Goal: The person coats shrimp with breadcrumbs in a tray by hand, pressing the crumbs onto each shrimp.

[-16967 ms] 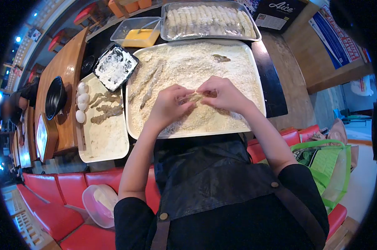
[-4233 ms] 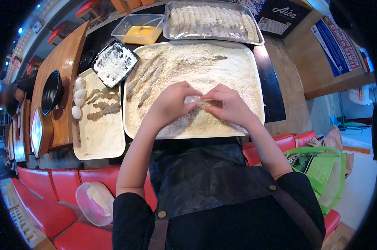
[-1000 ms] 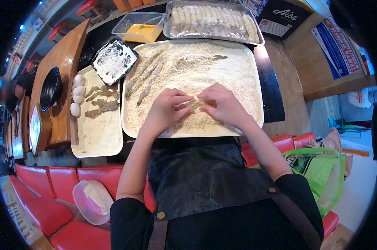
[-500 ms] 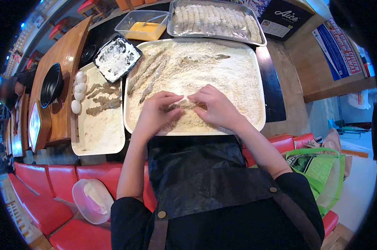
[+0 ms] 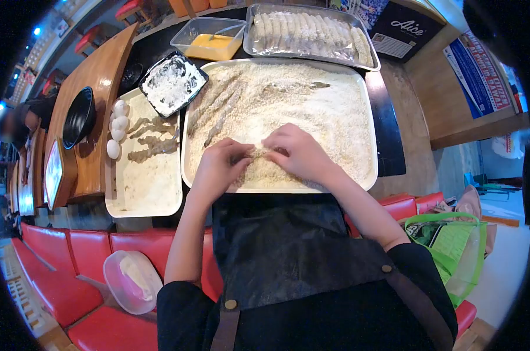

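Over the near half of a large white tray (image 5: pixel 371 137) spread with pale breadcrumbs (image 5: pixel 335 140), my left hand (image 5: pixel 221 167) and my right hand (image 5: pixel 297 153) face each other. Thumb and fingers of both are pinched on a crumb-coated shrimp (image 5: pixel 259 153), mostly hidden by the fingertips. Several other shrimp (image 5: pixel 223 111) lie in the crumbs at the tray's left side. One more shrimp (image 5: pixel 320 85), largely buried, shows near the back.
Left stands a smaller tray (image 5: pixel 145 202) with raw shrimp (image 5: pixel 153 146) and eggs (image 5: pixel 113 148). A black dish of white flour (image 5: pixel 172 85) overlaps both trays' edges. Behind are a tub of yellow egg liquid (image 5: pixel 212 47) and a metal tray (image 5: pixel 370 65) of coated shrimp.
Both hands stay at the shrimp; their fingertips have come slightly closer around it. The whole view has shifted a little, so the trays appear further right and lower.
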`<state>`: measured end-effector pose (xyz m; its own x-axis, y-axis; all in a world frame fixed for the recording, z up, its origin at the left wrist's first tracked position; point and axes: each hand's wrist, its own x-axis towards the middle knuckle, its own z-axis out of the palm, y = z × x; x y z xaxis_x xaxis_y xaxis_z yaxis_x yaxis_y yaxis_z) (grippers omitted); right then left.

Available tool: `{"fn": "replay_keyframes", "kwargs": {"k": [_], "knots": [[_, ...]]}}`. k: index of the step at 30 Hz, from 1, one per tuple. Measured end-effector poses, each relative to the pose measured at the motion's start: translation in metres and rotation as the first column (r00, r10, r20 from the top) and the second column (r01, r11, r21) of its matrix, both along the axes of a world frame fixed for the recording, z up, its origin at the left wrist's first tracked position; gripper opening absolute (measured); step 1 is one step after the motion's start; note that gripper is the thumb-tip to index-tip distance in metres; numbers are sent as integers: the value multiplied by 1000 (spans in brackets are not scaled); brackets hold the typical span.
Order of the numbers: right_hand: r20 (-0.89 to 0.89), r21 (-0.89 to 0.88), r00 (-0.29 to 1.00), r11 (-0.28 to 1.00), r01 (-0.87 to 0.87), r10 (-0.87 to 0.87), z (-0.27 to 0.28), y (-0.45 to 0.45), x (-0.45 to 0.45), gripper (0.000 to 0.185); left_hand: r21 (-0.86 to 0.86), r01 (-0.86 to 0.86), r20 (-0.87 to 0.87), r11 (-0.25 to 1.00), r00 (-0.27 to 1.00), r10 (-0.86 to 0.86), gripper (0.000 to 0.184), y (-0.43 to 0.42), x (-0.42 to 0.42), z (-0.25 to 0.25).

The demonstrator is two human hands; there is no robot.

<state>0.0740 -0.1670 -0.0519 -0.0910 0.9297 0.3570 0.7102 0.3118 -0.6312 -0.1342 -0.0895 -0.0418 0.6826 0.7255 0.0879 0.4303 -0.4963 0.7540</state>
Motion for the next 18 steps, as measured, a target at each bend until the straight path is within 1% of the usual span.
{"fn": "replay_keyframes", "kwargs": {"k": [1, 3, 6, 7, 10, 12, 15, 18], "knots": [[-22, 37, 999, 999, 29, -28, 3, -2, 4, 21, 41, 2, -23, 999, 1000, -1, 25, 0, -2, 1], [-55, 81, 986, 984, 159, -155, 7, -2, 22, 22, 116, 8, -71, 993, 997, 0, 27, 2, -8, 2], [-99, 159, 944, 932, 327, -314, 10, -3, 52, 22, 124, 60, -91, 990, 995, -48, 28, 4, -8, 2], [-114, 189, 927, 908, 375, -359, 12, -3, 58, 22, 62, 42, -99, 997, 994, -36, 27, 4, -7, 5], [-161, 208, 891, 868, 451, -424, 4, -5, 68, 23, -106, -6, -115, 994, 993, -6, 26, 3, -2, 18], [-170, 201, 898, 878, 436, -407, -3, -5, 69, 24, -188, -31, -114, 982, 993, 9, 25, 5, 1, 26], [-172, 189, 898, 881, 433, -404, -6, -6, 68, 25, -65, 38, -87, 997, 995, -44, 22, 7, 4, 23], [-169, 174, 890, 876, 451, -424, -7, -5, 68, 25, 4, 80, -111, 997, 991, -79, 21, 8, 3, 12]]}}
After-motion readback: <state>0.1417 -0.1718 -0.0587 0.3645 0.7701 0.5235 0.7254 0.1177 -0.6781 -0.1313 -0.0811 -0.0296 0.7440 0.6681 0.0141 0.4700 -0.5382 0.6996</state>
